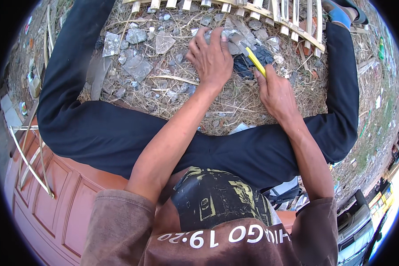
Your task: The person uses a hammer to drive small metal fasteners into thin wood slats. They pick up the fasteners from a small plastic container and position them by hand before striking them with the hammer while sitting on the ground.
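My left hand (212, 55) lies palm down on the straw-covered ground (195, 95), fingers spread over grey scraps of plastic and stone (232, 35). My right hand (275, 91) is closed around a yellow utility knife (255, 62), whose tip points up and left toward my left fingers. A crumpled black plastic piece (261, 55) sits just beyond the knife. Both forearms reach forward between my legs in dark trousers (102, 133).
A bamboo slat frame (292, 20) lies along the far edge of the ground. A blue sandal (339, 13) is at the top right. I sit on a reddish-brown panelled door (53, 199) with thin bamboo strips (29, 164) on it. Grey debris (137, 66) is scattered on the left.
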